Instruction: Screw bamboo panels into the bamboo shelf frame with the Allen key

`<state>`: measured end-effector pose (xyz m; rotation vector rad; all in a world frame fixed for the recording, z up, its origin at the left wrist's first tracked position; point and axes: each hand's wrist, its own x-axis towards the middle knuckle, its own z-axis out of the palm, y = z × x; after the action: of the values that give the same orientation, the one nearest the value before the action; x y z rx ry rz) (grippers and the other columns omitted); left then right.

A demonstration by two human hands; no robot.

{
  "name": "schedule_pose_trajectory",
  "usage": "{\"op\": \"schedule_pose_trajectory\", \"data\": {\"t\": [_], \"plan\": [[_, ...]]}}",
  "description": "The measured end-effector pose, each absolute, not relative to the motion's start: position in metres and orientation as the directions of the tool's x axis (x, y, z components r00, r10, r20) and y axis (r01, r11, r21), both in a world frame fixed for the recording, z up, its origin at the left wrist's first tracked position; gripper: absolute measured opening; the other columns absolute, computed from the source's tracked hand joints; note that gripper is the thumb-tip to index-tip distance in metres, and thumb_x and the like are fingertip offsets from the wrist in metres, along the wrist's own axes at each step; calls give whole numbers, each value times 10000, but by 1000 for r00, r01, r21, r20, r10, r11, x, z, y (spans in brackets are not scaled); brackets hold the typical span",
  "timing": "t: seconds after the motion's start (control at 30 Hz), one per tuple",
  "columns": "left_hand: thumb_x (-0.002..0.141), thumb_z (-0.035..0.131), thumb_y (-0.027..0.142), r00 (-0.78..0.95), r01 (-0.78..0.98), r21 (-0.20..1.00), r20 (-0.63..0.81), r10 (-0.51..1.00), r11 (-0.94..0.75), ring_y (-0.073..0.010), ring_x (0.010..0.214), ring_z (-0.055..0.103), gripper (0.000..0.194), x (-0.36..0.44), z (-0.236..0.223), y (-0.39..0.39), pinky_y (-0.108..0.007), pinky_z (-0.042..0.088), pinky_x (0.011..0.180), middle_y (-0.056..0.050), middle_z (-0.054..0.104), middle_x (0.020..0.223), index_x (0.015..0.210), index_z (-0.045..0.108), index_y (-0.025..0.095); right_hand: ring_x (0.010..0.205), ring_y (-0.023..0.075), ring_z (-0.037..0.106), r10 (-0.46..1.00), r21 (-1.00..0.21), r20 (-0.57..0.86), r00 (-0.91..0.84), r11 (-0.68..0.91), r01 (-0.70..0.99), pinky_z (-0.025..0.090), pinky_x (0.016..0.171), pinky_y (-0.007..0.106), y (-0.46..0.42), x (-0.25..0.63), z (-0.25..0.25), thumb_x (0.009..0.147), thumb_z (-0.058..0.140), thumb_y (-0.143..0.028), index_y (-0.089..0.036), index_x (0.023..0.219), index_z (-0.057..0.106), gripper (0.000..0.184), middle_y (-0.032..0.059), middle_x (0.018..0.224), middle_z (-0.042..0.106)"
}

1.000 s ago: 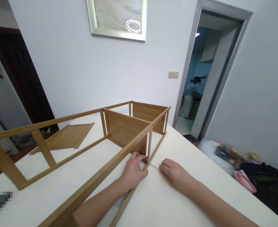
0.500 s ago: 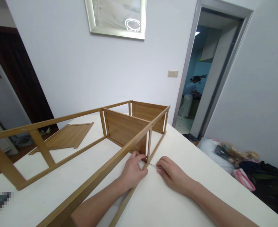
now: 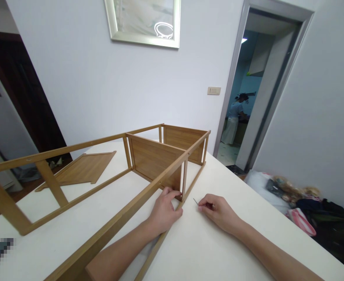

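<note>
A wooden shelf rack [image 3: 139, 201] lies on its side on the white table [image 3: 218, 253], two shelf panels standing upright between its rails. My left hand [image 3: 164, 208] reaches in under the upper rail and grips the lower rail, at the bottom corner of the middle shelf panel [image 3: 156, 158]. Its thumb lies along the rail and its fingers are at the panel's edge. To the right of that joint, my right hand [image 3: 217, 210] is closed in a pinch on a thin metal hex key [image 3: 195, 201]. The key's tip points at the joint, apart from the rail.
A loose wooden panel [image 3: 84, 168] lies on the table behind the rack's left part. Beyond the table's right edge is a pile of clothes and bags [image 3: 295, 199]. A person [image 3: 234, 117] stands in the room past the doorway. A framed mirror [image 3: 144, 42] hangs on the wall.
My right hand has drawn back slightly to the right, and the hex key's tip has come away from the rail joint. My left hand and the rack have stayed put.
</note>
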<state>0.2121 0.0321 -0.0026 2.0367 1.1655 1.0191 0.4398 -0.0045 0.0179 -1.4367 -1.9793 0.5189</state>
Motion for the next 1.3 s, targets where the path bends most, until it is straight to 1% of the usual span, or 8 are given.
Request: {"op": "schedule_pose_trajectory", "data": {"t": [0.23,0.47,0.7,0.77,0.87,1.03,1.13,1.3], "plan": [[652,631,117,327,446,776,323,888,-447,-46,541,500,435,212,-1,31,-230,484,594,2,521,1004,1077,653,206,673,153,565,927,-521,296,-233,361,773,441,631,282,-4,441,15,821,570,-275,-199,773,642,115,26,776,643],[658,628,125,327,446,774,327,887,-450,-47,547,502,437,213,1,30,-236,485,602,2,513,1005,1088,649,195,636,141,549,928,-551,317,-194,347,759,426,609,267,-5,438,15,781,564,-221,-198,766,612,56,2,712,623],[651,628,126,326,444,777,324,888,-446,-45,544,498,440,213,-2,30,-233,481,595,5,511,1006,1085,650,200,602,127,521,918,-573,345,-195,371,731,399,580,249,-7,433,15,730,517,-150,-204,698,547,70,-14,657,580],[652,623,123,327,446,774,327,887,-450,-44,542,497,437,213,-2,31,-232,480,596,7,509,1001,1081,651,200,597,124,502,897,-540,393,-201,402,739,386,574,246,-7,432,13,722,499,-131,-212,681,499,91,-21,649,554],[656,617,124,329,445,771,332,884,-455,-42,541,496,432,212,-3,31,-230,482,599,9,507,996,1080,651,203,611,127,480,853,-437,457,-253,463,771,366,577,246,-6,428,9,707,473,-92,-217,690,452,128,-20,662,523],[656,626,128,324,436,778,333,885,-452,-41,543,499,452,213,-4,33,-228,486,599,8,510,1008,1100,645,204,641,136,467,800,-306,495,-339,526,793,353,587,253,-6,420,4,694,445,-43,-214,711,431,173,-5,698,504],[653,629,129,327,436,774,338,882,-458,-41,540,496,444,213,-4,33,-230,485,599,11,510,995,1090,650,205,651,140,476,800,-306,484,-356,536,787,364,594,257,-6,419,4,722,454,-49,-212,723,443,163,2,713,514],[656,626,130,327,438,775,335,884,-456,-45,545,501,443,213,-3,32,-233,485,600,11,505,988,1092,649,204,660,146,512,832,-375,442,-336,512,773,393,602,264,-5,420,8,802,493,-120,-206,756,511,99,14,737,559]]}}
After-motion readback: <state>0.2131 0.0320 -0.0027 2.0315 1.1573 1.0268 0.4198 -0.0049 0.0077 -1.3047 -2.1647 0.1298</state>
